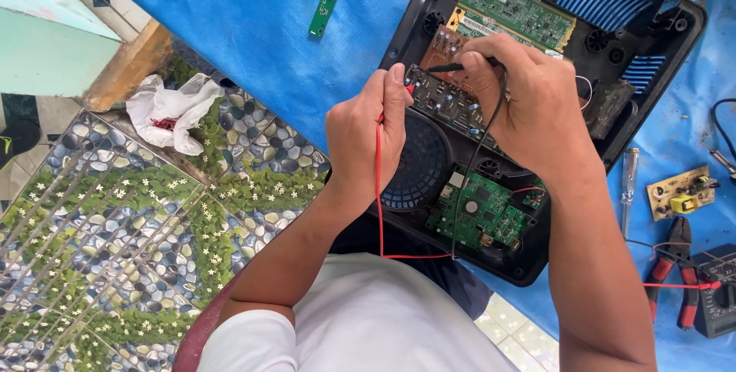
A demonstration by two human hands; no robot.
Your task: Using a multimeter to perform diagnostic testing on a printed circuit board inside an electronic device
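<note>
Blue tarp (253,27) over pebble-print floor | open black casing (537,134) lies on it, circuit boards inside | left hand (360,138) fingers pinch red probe (409,90) on brown board (443,48) | right hand (533,100) fingers grip black probe (445,67) beside it | pliers (675,268) lie right.
</note>
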